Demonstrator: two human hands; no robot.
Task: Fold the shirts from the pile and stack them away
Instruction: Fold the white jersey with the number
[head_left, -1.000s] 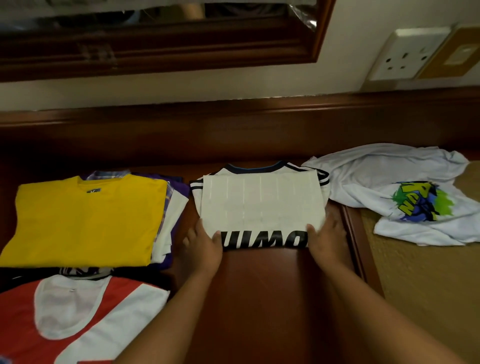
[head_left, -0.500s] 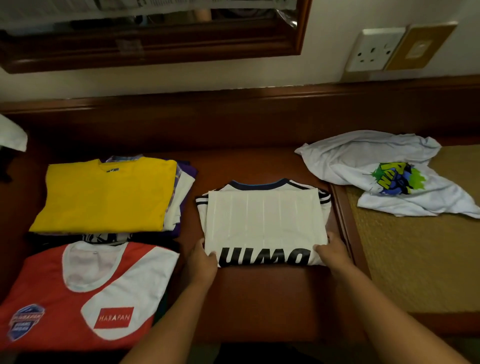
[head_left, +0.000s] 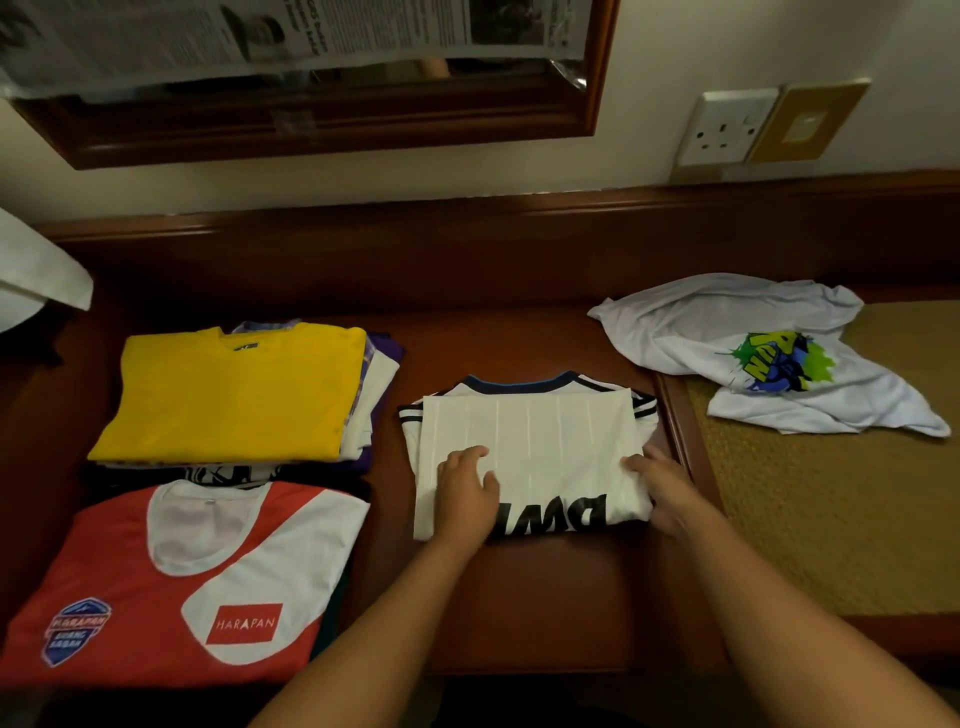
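White jersey (head_left: 540, 447): folded into a rectangle at the middle of the wooden desk (head_left: 545, 597); dark collar and striped sleeve edges showing at the far side; black lettering along the near edge, partly covered by the left hand.
Left hand (head_left: 465, 496): laid flat, palm down, on the near-left part of the jersey; fingers spread and pressing the cloth; gripping nothing.
Right hand (head_left: 662, 486): at the jersey's near-right edge; fingertips touching the fold; impossible to tell whether pinching the cloth or only resting against it.
Yellow shirt (head_left: 234, 395): folded, on top of a stack at the far left of the desk; edges of purple, plaid and white garments sticking out on the stack's right side.
Red and white shirt (head_left: 171, 587): folded, nearest on the left, just in front of the yellow stack; "HARAPAN" printed in a red box; blue badge near the lower left corner.
White graphic shirt (head_left: 753, 353): crumpled and unfolded at the far right; green, blue and yellow print facing up; partly on the desk, partly on the woven mat (head_left: 831, 519).
Wall: wood-framed mirror (head_left: 332, 135) above the desk; newspaper across its upper part; white power socket (head_left: 727, 127) to the right, beside a gold plate.
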